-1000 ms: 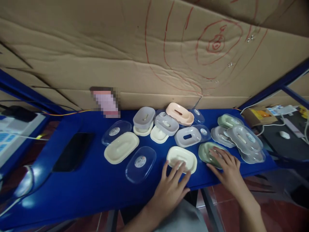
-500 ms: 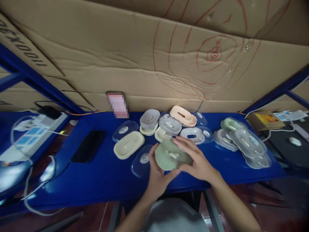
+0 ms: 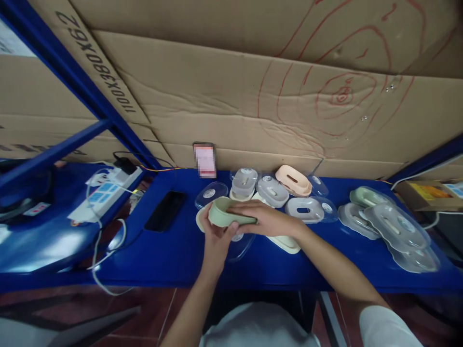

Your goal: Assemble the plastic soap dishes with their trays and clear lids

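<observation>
Both hands hold a pale green oval soap dish (image 3: 220,217) above the blue table, tilted with its hollow upward. My left hand (image 3: 216,236) is closed around its near left side, with the thumb in front. My right hand (image 3: 265,219) grips its right end, with fingers lying across the opening and partly hiding the inside. Behind the left hand, a cream oval tray (image 3: 199,220) is mostly covered. A second cream piece (image 3: 285,244) lies below my right wrist. A clear lid (image 3: 240,248) with a round label rests under the hands.
Grey soap dishes (image 3: 273,192), a peach one (image 3: 293,180) and a clear lid (image 3: 211,193) lie at the back. Stacked clear-lidded dishes (image 3: 396,226) stand at right. Leftward are a black phone (image 3: 165,211), a propped phone (image 3: 205,160), a power strip (image 3: 104,195) and cables.
The green soap dish has been turned so its hollow faces up; before, its rounded face showed. My right hand has moved over its opening. The view has swung left.
</observation>
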The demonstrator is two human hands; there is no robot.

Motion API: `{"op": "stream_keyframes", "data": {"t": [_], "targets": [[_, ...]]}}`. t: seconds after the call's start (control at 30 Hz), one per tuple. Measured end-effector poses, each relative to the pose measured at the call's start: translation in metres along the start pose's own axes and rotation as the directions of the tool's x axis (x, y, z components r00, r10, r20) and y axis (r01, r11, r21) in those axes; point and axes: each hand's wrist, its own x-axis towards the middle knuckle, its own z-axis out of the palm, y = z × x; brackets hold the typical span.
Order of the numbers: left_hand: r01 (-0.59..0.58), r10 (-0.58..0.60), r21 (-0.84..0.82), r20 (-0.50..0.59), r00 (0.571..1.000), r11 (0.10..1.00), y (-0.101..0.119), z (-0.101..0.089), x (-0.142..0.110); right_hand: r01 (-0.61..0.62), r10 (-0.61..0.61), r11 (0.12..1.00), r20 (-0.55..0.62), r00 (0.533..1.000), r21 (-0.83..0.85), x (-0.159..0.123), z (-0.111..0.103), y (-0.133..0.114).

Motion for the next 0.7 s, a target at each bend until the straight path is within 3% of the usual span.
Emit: {"op": "stream_keyframes", "data": {"t": [0.1,0.2,0.3,0.4,0.47,0.53,0.6,0.63,0.7], "targets": [[-0.006,0.006,0.011,0.008,1.000,1.000,-0.005,0.004,0.007,-0.072,0.073,0.992,-0.010,0.997,0.105,-0.008,0.002,-0.006],[-0.013,0.012,0.029,0.054,0.998,0.999,-0.011,0.005,0.011,-0.157,0.168,0.976,-0.066,0.984,0.149,-0.011,-0.003,0.005],[-0.039,0.011,0.201,0.140,0.990,0.979,-0.014,0.001,0.014,-0.231,0.209,0.969,-0.219,0.953,-0.083,-0.008,-0.007,0.019],[-0.186,0.130,0.515,0.143,0.981,0.837,-0.012,-0.003,0.015,-0.302,0.205,0.867,-0.269,0.941,-0.397,-0.014,-0.016,0.021],[-0.273,0.240,0.652,0.142,0.960,0.708,-0.010,-0.005,0.014,-0.354,0.224,0.778,-0.298,0.928,-0.519,-0.037,-0.030,0.012],[-0.325,0.293,0.708,0.172,0.941,0.627,-0.010,-0.008,0.011,-0.449,0.245,0.679,-0.397,0.884,-0.580,-0.083,-0.054,0.000],[-0.354,0.301,0.727,0.210,0.930,0.588,-0.011,-0.009,0.007,-0.630,0.327,0.530,-0.548,0.770,-0.568,-0.150,-0.083,-0.012],[-0.366,0.304,0.731,0.224,0.926,0.576,-0.012,-0.009,0.004,-0.741,0.401,0.413,-0.625,0.670,-0.530,-0.188,-0.097,-0.015],[-0.387,0.316,0.737,0.244,0.917,0.555,-0.013,-0.007,-0.001,-0.909,0.531,0.114,-0.749,0.396,-0.400,-0.261,-0.122,-0.015]]}}
